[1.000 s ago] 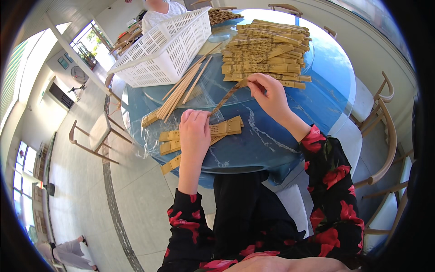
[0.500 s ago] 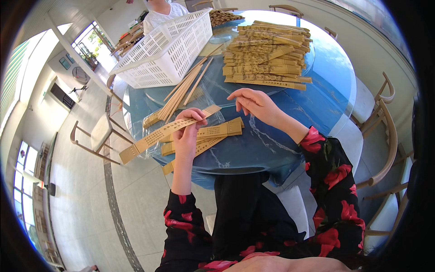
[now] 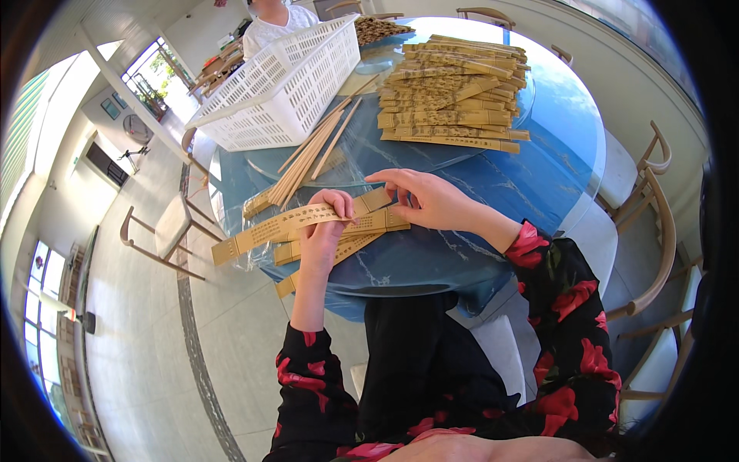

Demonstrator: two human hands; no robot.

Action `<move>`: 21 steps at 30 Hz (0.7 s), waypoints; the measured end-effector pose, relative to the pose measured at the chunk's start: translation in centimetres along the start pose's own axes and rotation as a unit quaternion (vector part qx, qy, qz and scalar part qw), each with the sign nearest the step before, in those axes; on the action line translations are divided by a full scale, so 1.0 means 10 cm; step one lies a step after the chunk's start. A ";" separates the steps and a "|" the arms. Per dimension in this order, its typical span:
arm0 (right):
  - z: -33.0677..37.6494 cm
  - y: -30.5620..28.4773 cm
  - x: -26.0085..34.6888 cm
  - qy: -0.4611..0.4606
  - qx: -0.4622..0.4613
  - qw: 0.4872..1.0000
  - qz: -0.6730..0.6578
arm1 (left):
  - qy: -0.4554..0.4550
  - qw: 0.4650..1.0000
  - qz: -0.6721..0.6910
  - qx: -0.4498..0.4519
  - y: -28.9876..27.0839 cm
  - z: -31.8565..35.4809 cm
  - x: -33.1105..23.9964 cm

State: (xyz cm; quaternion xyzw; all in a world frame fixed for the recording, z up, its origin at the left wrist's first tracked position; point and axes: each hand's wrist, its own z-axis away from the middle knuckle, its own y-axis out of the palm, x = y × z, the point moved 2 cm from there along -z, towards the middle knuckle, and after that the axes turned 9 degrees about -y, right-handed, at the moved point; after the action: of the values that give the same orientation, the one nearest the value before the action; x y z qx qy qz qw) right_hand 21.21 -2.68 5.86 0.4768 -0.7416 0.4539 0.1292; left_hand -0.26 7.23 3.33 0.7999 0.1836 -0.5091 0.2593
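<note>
My left hand (image 3: 323, 231) grips a long tan paper sleeve (image 3: 265, 229) that sticks out to the left past the edge of the round blue table (image 3: 493, 254). My right hand (image 3: 427, 198) hovers with fingers spread over a small stack of the same sleeves (image 3: 369, 223) lying near the table's front edge, its fingertips touching the top one. A bundle of bare bamboo chopsticks (image 3: 308, 154) lies diagonally on clear plastic behind the hands.
A white plastic crate (image 3: 285, 85) stands at the back left of the table. A large pile of tan sleeves (image 3: 454, 92) sits on the glass turntable. Another person in white (image 3: 277, 19) sits across. Wooden chairs (image 3: 654, 223) ring the table; one (image 3: 162, 231) stands left.
My right hand has come down from the far pile to the near stack. My left hand picked up one sleeve and now holds it out leftward.
</note>
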 end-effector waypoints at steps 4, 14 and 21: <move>0.05 -0.03 -0.26 -0.071 -0.006 0.992 0.104 | -0.019 1.000 -0.020 -0.005 0.08 -0.04 0.02; 0.03 -0.01 -0.09 0.024 0.015 0.998 -0.061 | -0.037 0.995 -0.023 -0.086 -0.06 0.01 0.09; 0.04 0.04 -0.17 0.047 0.027 0.993 -0.109 | -0.056 0.993 -0.029 -0.097 -0.08 0.02 0.13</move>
State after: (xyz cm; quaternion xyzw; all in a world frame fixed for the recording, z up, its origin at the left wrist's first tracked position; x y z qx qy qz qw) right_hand 21.91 -1.95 4.35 0.5364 -0.6655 0.4790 0.2001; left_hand -0.33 7.82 1.90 0.7359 0.2406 -0.5400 0.3301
